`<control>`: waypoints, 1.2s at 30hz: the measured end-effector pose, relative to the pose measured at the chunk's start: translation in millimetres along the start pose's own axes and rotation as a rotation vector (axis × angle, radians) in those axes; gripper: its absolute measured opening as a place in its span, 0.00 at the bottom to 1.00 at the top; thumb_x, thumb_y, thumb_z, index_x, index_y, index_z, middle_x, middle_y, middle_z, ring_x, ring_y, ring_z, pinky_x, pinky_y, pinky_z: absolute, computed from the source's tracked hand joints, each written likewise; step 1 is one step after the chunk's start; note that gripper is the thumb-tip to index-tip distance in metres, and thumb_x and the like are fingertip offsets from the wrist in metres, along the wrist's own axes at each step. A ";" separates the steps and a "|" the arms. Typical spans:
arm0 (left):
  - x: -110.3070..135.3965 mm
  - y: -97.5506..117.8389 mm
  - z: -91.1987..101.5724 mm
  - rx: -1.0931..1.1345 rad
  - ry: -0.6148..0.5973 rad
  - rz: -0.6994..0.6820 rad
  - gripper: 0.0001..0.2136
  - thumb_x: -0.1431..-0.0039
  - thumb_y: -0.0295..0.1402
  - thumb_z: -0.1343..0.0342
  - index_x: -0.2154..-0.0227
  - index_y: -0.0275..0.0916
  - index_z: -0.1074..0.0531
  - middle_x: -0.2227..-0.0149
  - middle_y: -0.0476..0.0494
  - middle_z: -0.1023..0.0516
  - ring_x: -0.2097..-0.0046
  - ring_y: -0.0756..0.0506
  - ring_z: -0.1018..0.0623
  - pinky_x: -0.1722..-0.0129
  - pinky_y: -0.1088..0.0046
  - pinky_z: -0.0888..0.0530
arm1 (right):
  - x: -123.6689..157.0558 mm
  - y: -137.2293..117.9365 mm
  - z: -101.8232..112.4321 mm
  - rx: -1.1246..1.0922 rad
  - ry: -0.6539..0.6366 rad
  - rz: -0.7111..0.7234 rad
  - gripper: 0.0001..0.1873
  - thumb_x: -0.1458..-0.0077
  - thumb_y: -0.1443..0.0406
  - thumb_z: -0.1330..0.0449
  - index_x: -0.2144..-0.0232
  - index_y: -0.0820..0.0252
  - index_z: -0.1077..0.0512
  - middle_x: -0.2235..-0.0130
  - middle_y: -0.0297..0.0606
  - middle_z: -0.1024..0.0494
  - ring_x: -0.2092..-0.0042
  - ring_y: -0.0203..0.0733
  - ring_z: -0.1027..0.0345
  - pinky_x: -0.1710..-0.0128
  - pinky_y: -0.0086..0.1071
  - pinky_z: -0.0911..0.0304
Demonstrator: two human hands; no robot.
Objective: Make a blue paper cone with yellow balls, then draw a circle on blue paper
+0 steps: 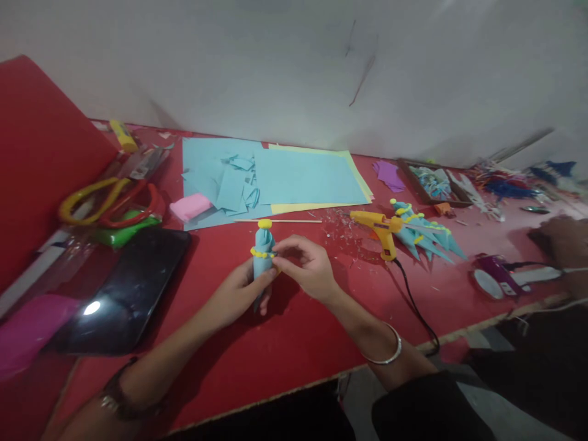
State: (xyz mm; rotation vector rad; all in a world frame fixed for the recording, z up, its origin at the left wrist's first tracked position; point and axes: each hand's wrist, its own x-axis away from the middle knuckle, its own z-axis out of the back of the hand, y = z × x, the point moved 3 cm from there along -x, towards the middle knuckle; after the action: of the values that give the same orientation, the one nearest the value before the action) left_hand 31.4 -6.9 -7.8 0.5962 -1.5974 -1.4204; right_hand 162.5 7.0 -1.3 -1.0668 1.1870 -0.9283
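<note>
Grey wall point(275, 73) up top on my feed, red table point(298, 349) below. Blue sheet point(307, 177) sits at the back, probably to leave working room. Right hand point(307, 266) has thumb and index almost together at the yellow trim, can't tell if they're gripping. Left hand point(241, 283) curls snugly round the upright blue paper cone point(263, 267), mid-table, likely steadying it.
</note>
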 end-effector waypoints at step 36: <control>-0.3 1.8 -1.6 0.008 0.027 -0.005 0.10 0.47 0.41 0.52 0.75 0.40 0.41 0.87 0.56 0.34 0.83 0.52 0.32 0.79 0.74 0.36 | 1.8 -13.8 -0.9 0.287 0.047 0.155 0.03 0.50 0.65 0.42 0.74 0.55 0.30 0.72 0.33 0.27 0.68 0.36 0.35 0.66 0.33 0.38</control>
State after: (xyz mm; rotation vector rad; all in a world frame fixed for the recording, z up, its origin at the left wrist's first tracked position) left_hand 33.2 -7.1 -6.3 0.6224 -1.5820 -1.4043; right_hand 161.8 1.6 11.5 -0.7173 1.1190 -0.9720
